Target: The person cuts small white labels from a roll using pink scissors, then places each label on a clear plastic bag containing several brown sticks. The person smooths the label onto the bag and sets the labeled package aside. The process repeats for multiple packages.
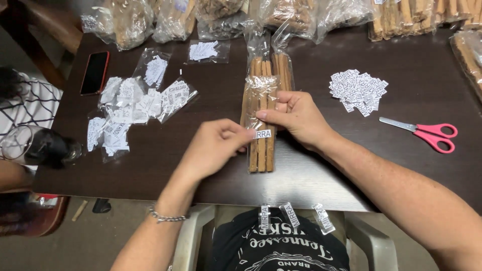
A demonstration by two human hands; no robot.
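Head view: dark wooden table (381, 165), front edge toward the wearer, who sits in a pale plastic chair (366, 241); bare floor visible below left. Far edge of the table lined with clear bags of wooden sticks (301, 15). On the left, a phone in a red case (95, 72) and several small clear bags of paper slips (135, 100); on the right, a loose heap of cut paper labels (358, 91) and pink-handled scissors (427, 132), well apart from the hands. Three spare label strips (291, 216) hang off the table's front edge. Centre: a narrow clear bag of sticks (262, 105) lying lengthwise away from the wearer (a second bag lies just beside it on its right). Right hand (298, 118) closed around the bag's middle, thumb on top. Left hand (216, 145) pinches a small white label (262, 134) between thumb and forefinger, the label touching the bag's front, directly below the right thumb.
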